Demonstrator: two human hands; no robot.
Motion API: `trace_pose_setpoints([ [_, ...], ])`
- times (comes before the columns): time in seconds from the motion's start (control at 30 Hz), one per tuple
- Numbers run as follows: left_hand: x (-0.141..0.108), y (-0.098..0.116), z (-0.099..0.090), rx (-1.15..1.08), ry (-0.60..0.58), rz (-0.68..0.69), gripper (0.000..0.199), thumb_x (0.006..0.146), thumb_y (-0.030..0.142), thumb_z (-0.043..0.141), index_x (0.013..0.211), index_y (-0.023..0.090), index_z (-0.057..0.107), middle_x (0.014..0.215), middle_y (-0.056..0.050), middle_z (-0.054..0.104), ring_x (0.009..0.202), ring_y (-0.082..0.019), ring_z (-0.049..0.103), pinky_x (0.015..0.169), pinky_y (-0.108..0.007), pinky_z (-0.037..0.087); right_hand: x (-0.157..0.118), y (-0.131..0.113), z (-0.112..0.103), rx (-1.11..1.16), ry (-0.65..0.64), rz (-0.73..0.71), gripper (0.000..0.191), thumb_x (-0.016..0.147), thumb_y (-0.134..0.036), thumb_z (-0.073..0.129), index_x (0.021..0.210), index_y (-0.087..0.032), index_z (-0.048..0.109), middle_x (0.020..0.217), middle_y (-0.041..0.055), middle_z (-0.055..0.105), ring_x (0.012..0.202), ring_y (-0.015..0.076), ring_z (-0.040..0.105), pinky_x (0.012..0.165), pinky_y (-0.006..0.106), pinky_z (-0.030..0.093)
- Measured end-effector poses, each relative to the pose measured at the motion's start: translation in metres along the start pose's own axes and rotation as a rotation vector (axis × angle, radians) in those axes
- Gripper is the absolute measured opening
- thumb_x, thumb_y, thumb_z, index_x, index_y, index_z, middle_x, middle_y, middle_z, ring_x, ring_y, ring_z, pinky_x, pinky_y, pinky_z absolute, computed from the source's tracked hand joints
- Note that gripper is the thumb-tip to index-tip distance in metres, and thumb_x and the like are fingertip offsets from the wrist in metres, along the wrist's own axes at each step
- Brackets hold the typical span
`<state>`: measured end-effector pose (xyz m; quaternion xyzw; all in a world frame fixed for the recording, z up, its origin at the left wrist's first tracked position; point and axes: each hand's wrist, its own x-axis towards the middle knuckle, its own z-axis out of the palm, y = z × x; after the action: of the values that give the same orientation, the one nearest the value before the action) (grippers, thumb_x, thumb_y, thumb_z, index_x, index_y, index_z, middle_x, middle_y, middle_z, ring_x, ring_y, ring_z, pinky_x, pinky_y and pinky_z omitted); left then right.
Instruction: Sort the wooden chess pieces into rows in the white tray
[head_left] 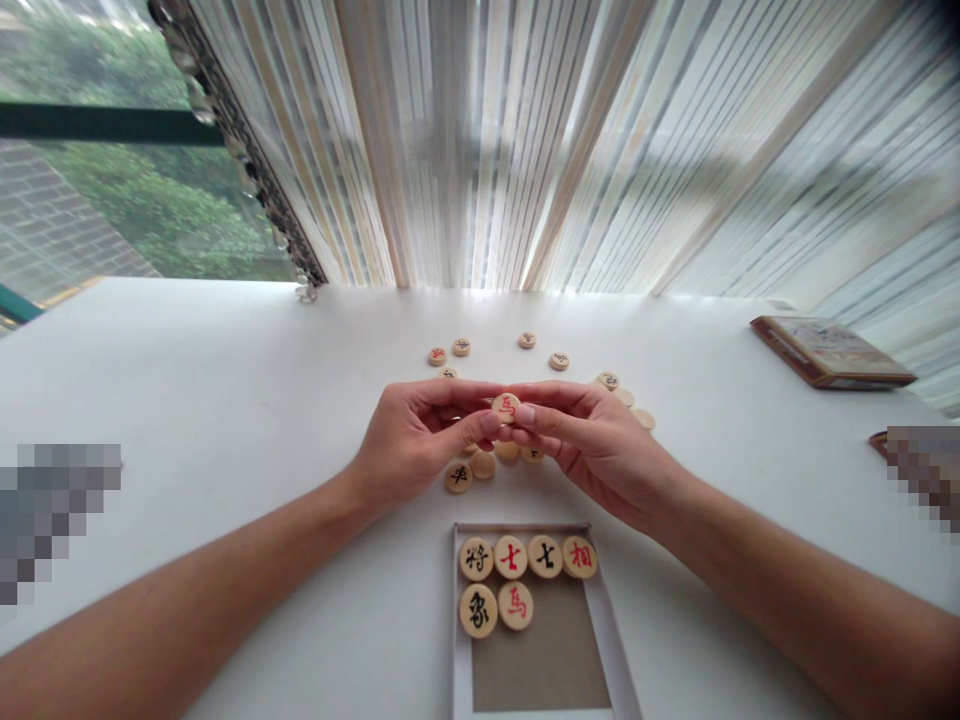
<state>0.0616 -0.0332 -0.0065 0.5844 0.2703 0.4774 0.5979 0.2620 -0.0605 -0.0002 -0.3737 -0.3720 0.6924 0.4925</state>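
Between the fingertips of my left hand (420, 430) and my right hand (592, 435) is a round wooden xiangqi piece (506, 407) with a red character facing me. Both hands pinch it, thumbs in front, above the table. Below them lies an open box tray (540, 680) with a brown bottom and pale walls. Inside it, a row of several pieces runs along the far wall, including a black-marked piece (476, 558) and a red-marked piece (580, 557). A second row holds two more, one black (478, 610) and one red (516, 605).
Loose xiangqi pieces lie around and behind my hands, such as a black-marked one (459, 477) and a red-marked one (437, 356); some are face down. A flat brown box (832, 350) rests at the right of the white table (225, 400). Curtains (480, 150) hang behind.
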Motion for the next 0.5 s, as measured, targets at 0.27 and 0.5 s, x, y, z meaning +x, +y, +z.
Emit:
trace_pose_setpoints([
  [0.27,-0.0016,0.0,-0.0009,0.092,-0.012,0.01,0.031,0.082,0.022,0.093,0.111,0.015,0.087,0.089,-0.009,0.087,0.07,-0.015,0.081,0.068,-0.017,0.067,-0.0034,-0.0022,0.0054,-0.152,0.014,-0.018,0.038,0.071,-0.038,0.101,0.098,-0.016,0.087,0.088,0.0096,0.085,0.072,0.0155,0.078,0.069,0.025,0.063],
  [0.5,-0.006,-0.0018,0.0017,0.215,-0.046,0.096,0.029,0.084,0.014,0.089,0.113,0.016,0.086,0.099,-0.009,0.087,0.084,-0.017,0.084,0.077,-0.018,0.068,-0.0038,-0.0028,0.0065,-0.209,0.041,-0.034,0.042,0.06,-0.04,0.105,0.086,-0.014,0.085,0.075,0.0075,0.081,0.063,0.0148,0.072,0.055,0.022,0.058],
])
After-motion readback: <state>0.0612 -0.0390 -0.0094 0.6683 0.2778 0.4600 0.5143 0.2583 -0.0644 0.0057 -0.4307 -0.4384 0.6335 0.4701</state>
